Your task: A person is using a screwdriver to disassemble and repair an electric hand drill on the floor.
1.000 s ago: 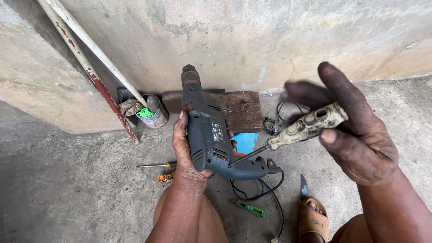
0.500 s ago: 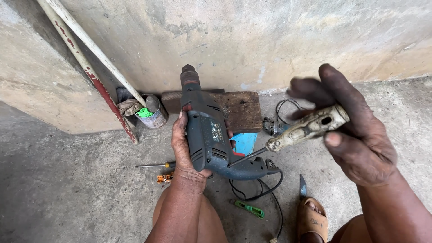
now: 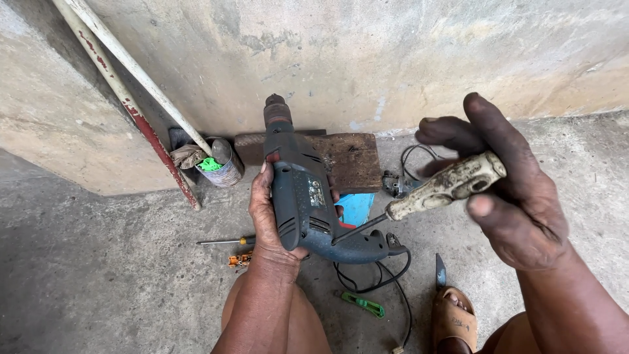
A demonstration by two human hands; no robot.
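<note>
My left hand (image 3: 267,216) grips the body of a dark blue-grey power drill (image 3: 304,193), chuck pointing away toward the wall. My right hand (image 3: 504,190) holds a screwdriver by its worn pale handle (image 3: 449,185); its thin shaft (image 3: 359,228) runs down-left and its tip touches the drill's rear housing near the handle. The drill's black cord (image 3: 380,275) loops down onto the concrete floor between my knees.
A wooden block (image 3: 350,160) lies against the wall behind the drill, a blue piece (image 3: 357,208) under it. A tin can (image 3: 223,165), two leaning poles (image 3: 131,85), small screwdrivers (image 3: 226,242), a green tool (image 3: 363,305), a blade (image 3: 440,270) and my sandalled foot (image 3: 453,321) surround.
My right hand has turned the screwdriver handle slightly, its outer end rising a little; the tip stays on the drill. The left hand and drill hold still.
</note>
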